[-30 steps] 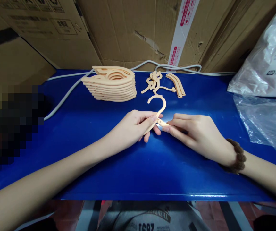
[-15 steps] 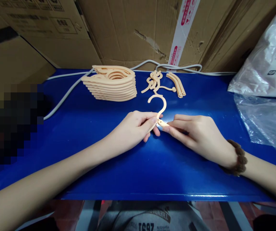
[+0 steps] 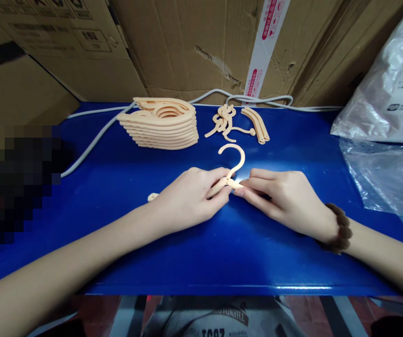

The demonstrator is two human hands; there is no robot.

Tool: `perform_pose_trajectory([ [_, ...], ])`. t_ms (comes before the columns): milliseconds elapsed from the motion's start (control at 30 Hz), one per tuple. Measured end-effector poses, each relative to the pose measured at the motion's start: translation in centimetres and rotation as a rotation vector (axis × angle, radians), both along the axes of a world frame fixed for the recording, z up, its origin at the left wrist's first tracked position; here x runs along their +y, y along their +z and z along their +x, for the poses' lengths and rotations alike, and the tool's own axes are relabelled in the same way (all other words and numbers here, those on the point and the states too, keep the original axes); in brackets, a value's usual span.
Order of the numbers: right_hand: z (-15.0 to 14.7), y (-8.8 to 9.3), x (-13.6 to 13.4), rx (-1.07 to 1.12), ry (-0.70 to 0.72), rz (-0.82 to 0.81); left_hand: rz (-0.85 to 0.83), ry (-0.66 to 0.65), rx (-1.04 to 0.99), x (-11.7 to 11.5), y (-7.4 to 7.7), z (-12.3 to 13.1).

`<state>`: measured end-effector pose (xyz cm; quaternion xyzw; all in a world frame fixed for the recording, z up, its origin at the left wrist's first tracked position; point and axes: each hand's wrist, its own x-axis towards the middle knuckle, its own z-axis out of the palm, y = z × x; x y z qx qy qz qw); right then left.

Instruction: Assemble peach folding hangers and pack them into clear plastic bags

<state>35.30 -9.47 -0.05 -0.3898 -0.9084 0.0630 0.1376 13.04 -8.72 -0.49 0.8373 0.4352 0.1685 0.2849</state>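
A peach-coloured plastic hanger [image 3: 240, 158] lies between my two hands over the blue table, its hook curving up and away from me. My left hand [image 3: 196, 194] grips the left arm of it close to the joint under the hook, thumb on the near side. The far end of that arm shows beyond my left wrist. Pinched between the thumb and fingers of my right hand [image 3: 282, 194] is the right arm, just beside the joint. Most of the right arm is hidden by my fingers.
Behind my hands stand a stack of peach hangers [image 3: 162, 128], a heap of loose hooks [image 3: 225, 120] and several curved arms [image 3: 256, 125]. A white cable [image 3: 92, 150] runs along the back by cardboard boxes [image 3: 187, 47]. A plastic bag [image 3: 380, 103] sits at right.
The left arm of the hanger has swung outward, so its end now shows past my left wrist. My left fingers have shifted to hold around the joint. The hook has moved slightly nearer.
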Motion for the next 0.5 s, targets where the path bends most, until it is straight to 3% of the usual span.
perform_pose_trajectory([
  [233,0.4,-0.2,1.0,-0.032,0.093,0.148,0.224,-0.135,0.532,0.6,0.7,-0.3],
  [500,0.5,-0.2,1.3,0.001,0.095,0.266,0.275,-0.136,0.586,0.7,0.8,-0.2],
])
